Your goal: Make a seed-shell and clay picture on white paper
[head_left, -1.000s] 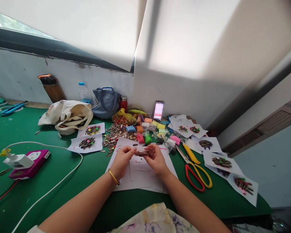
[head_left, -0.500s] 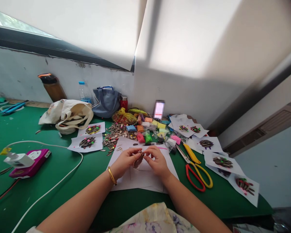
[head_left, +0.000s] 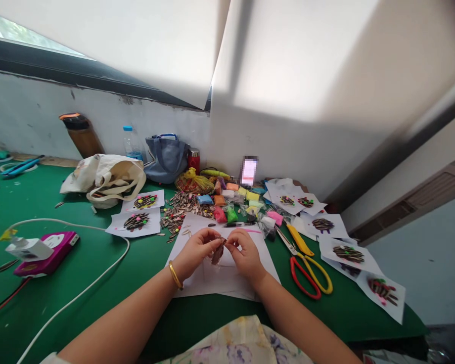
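Over white paper (head_left: 189,283) on the green table, my left hand (head_left: 199,250) pinches a small clear packet of brown modelling clay (head_left: 217,254). My right hand (head_left: 245,253) grips its upper edge, thumb and forefinger pressed together. The packet hangs between both hands, partly covered by the fingers. Just beyond them lie a dark pen (head_left: 235,224) and a few loose sunflower seeds (head_left: 186,232). A large heap of striped sunflower seeds (head_left: 185,203) sits behind the paper, beside several small bags of coloured clay (head_left: 220,216).
Scissors with red and yellow handles (head_left: 305,273) and a yellow cutter (head_left: 299,239) lie at the right. Papers with seed figures (head_left: 351,254) line the right edge. A purple power strip (head_left: 47,255) with a white cable, a cream bag (head_left: 102,177) and a phone (head_left: 249,171) stand about.
The brown packet hangs lower and shows more between my hands. My fingers have shifted slightly at its top edge; the rest stays in place.
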Motion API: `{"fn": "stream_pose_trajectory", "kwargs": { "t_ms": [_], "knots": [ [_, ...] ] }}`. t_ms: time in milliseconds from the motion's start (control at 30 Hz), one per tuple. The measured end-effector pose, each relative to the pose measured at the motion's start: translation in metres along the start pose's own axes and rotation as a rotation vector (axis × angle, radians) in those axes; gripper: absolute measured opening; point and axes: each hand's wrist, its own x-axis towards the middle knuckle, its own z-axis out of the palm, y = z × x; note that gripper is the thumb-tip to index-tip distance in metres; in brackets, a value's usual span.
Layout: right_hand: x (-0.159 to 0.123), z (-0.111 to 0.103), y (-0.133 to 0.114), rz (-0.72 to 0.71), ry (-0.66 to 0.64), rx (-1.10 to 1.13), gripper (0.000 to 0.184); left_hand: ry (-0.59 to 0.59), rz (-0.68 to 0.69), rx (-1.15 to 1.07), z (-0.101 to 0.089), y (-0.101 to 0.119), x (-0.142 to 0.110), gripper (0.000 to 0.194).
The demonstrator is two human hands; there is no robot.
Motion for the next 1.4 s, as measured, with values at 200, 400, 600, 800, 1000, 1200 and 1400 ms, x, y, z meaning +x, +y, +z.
{"fn": "stream_pose_trajectory", "kwargs": {
  "t_ms": [200,400,600,800,1000,1200,1400],
  "knots": [
    [0.001,-0.003,-0.002,0.023,0.042,0.015,0.014,0.137,-0.047,-0.018,-0.002,-0.003,0.003,0.037],
    [-0.002,0.000,0.011,0.153,0.043,0.153,0.018,0.208,0.001,0.041,0.000,0.003,0.002,0.042],
    [-0.007,0.011,0.013,0.340,-0.149,0.373,0.031,0.091,0.051,0.008,0.004,-0.004,-0.001,0.040],
    [-0.008,0.013,0.012,0.374,-0.131,0.368,0.034,0.072,0.041,0.059,0.005,-0.007,0.000,0.039],
    [-0.002,0.001,0.008,0.282,-0.064,0.220,0.038,0.121,0.093,0.087,0.004,-0.002,0.000,0.037],
    [-0.003,0.003,0.008,0.245,-0.096,0.154,0.035,0.193,0.126,0.304,0.005,-0.003,0.000,0.024],
    [-0.005,0.007,0.006,0.223,-0.104,0.100,0.033,0.205,0.137,0.386,0.006,-0.007,0.001,0.019]
  ]
}}
